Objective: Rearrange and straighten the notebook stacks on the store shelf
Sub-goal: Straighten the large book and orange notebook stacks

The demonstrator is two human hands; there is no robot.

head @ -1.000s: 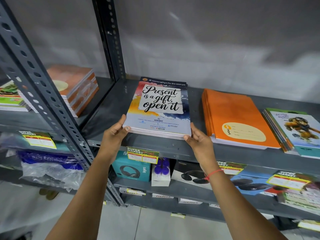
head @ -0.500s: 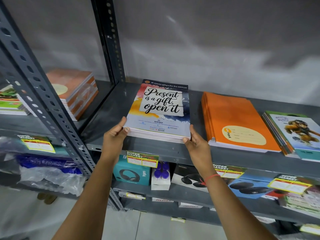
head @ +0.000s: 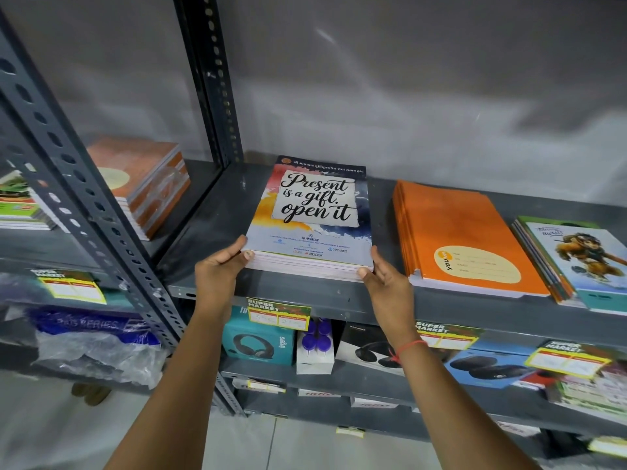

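A stack of notebooks with the cover "Present is a gift, open it" (head: 315, 212) lies on the grey metal shelf (head: 217, 212). My left hand (head: 220, 269) grips its near left corner and my right hand (head: 385, 283) grips its near right corner, thumbs against the front edges. To the right lies an orange notebook stack (head: 454, 232), slightly skewed. Beside that is a stack with a cartoon monkey cover (head: 576, 262), reaching the frame's right edge.
A perforated upright post (head: 84, 205) stands left of the stack. Behind it on the neighbouring shelf are brown-orange notebooks (head: 142, 178) and green ones (head: 20, 205). The lower shelf holds boxed headphones (head: 258, 344) and price tags (head: 278, 312). A grey wall backs the shelf.
Both hands stay on the stack's near corners and have pushed it a little further back on the shelf. The view has shifted slightly.
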